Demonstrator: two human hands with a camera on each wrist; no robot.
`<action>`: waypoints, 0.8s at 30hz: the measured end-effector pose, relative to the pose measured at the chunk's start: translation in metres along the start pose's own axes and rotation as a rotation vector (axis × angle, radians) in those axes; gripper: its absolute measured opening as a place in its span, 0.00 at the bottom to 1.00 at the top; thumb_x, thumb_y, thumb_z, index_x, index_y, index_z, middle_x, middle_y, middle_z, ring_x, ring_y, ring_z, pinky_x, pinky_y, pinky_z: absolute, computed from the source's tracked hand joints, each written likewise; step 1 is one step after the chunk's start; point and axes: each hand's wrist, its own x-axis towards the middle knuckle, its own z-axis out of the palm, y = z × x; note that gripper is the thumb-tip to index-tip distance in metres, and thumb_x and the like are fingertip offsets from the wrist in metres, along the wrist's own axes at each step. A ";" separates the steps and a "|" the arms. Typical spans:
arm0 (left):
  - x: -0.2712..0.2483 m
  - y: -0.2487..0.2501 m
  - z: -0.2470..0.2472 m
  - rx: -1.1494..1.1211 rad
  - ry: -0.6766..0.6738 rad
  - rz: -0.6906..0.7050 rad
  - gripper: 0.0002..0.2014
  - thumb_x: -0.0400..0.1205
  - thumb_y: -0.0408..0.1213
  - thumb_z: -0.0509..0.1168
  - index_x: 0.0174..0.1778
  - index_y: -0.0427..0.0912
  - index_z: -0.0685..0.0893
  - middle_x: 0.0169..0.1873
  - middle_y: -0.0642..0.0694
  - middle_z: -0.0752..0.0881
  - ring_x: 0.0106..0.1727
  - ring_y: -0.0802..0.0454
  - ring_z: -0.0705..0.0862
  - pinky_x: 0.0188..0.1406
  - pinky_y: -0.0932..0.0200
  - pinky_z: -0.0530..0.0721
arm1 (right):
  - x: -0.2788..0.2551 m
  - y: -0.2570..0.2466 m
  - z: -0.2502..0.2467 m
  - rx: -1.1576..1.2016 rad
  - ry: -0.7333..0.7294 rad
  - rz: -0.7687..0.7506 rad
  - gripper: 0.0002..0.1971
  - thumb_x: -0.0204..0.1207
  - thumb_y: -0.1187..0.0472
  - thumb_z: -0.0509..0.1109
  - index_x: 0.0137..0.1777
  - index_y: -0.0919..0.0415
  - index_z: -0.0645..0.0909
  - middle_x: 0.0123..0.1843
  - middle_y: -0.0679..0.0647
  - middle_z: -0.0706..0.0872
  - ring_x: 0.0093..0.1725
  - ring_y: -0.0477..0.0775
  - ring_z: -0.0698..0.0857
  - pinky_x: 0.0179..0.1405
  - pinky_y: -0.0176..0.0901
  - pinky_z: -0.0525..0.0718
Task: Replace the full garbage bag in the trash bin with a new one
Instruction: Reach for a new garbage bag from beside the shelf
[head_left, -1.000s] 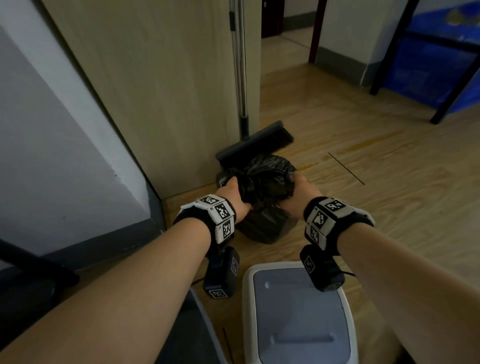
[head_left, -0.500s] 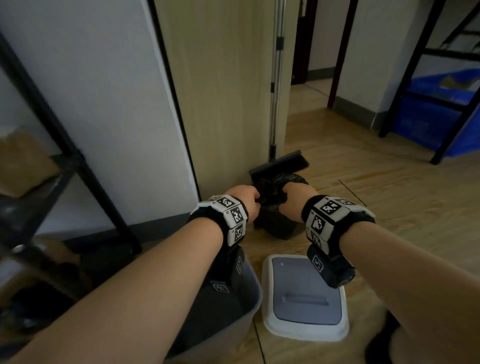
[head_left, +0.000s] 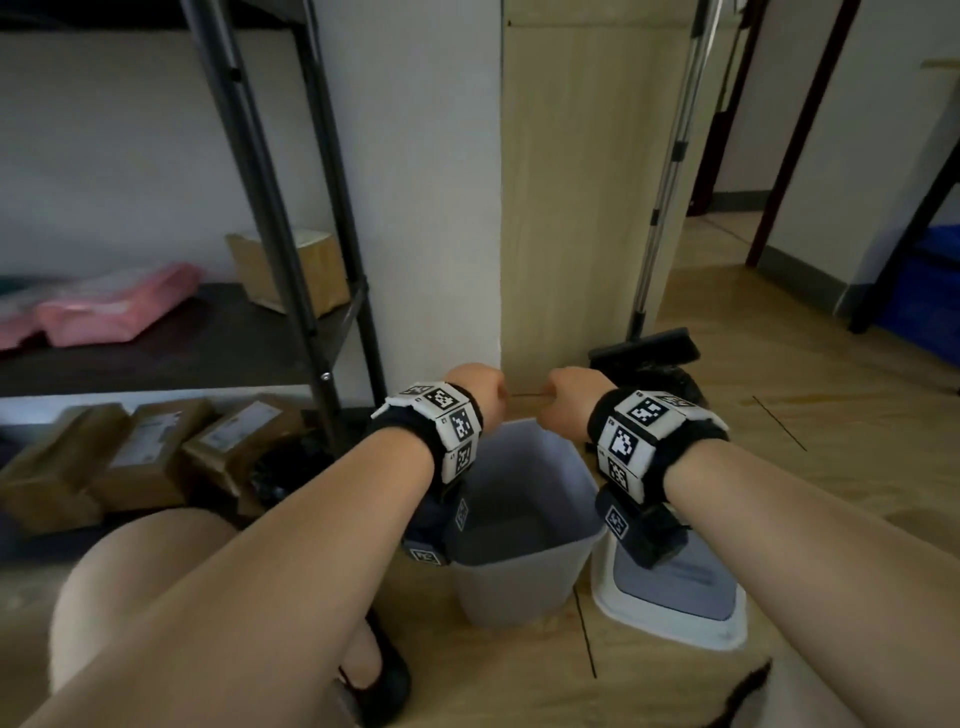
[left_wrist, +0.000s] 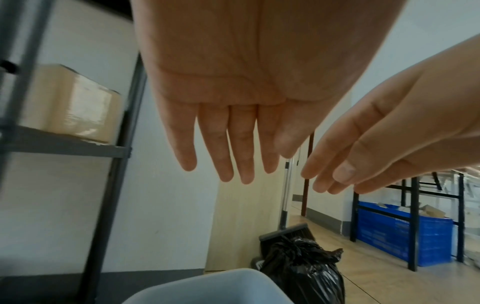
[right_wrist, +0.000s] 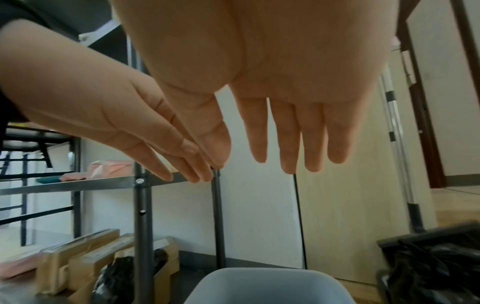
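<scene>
Black plastic, knotted at the top, marks the full garbage bag (left_wrist: 302, 273): it sits on the wooden floor (head_left: 779, 519) against the broom head (head_left: 644, 347), just beyond the trash bin (head_left: 524, 566) and clear of it. The grey bin stands unlined, and its white lid (head_left: 675, 603) lies on the floor just beside it.

Both hands hover above the bin mouth, near each other but not touching. Both wrist views show the left hand (left_wrist: 233, 98) and the right hand (right_wrist: 272, 92) with fingers straight and slightly spread, holding nothing.

By my reading, the removal step is done and the fresh-liner step has not begun. No new bag is plainly in view; a crumpled dark plastic mass (right_wrist: 122, 281) sits among the cardboard boxes (head_left: 140, 457) under the metal shelf rack (head_left: 291, 249), though whether it is a supply of bags I cannot tell.

The next move calls for finding 1 liner, shaking it open with 2 hands, lowering it into the bin and folding its edge over all 4 sides of the rim.
</scene>
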 end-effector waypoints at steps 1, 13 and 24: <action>-0.008 -0.007 0.000 -0.006 0.006 -0.016 0.17 0.83 0.33 0.57 0.65 0.40 0.82 0.66 0.39 0.82 0.68 0.40 0.79 0.69 0.52 0.76 | -0.001 -0.007 0.004 -0.009 -0.002 -0.020 0.20 0.79 0.61 0.62 0.70 0.67 0.75 0.70 0.63 0.79 0.70 0.62 0.78 0.67 0.47 0.76; -0.053 -0.093 0.039 -0.110 -0.135 -0.347 0.19 0.87 0.38 0.51 0.69 0.37 0.78 0.69 0.39 0.79 0.71 0.42 0.76 0.72 0.51 0.74 | 0.012 -0.067 0.051 0.054 -0.184 -0.167 0.20 0.81 0.60 0.60 0.71 0.66 0.74 0.70 0.62 0.79 0.69 0.60 0.78 0.67 0.47 0.75; -0.027 -0.214 0.099 -0.186 -0.196 -0.709 0.23 0.82 0.45 0.59 0.72 0.41 0.72 0.70 0.37 0.70 0.66 0.35 0.76 0.66 0.45 0.78 | 0.056 -0.120 0.130 0.166 -0.336 -0.221 0.18 0.80 0.62 0.63 0.69 0.59 0.76 0.68 0.58 0.80 0.66 0.58 0.80 0.66 0.48 0.79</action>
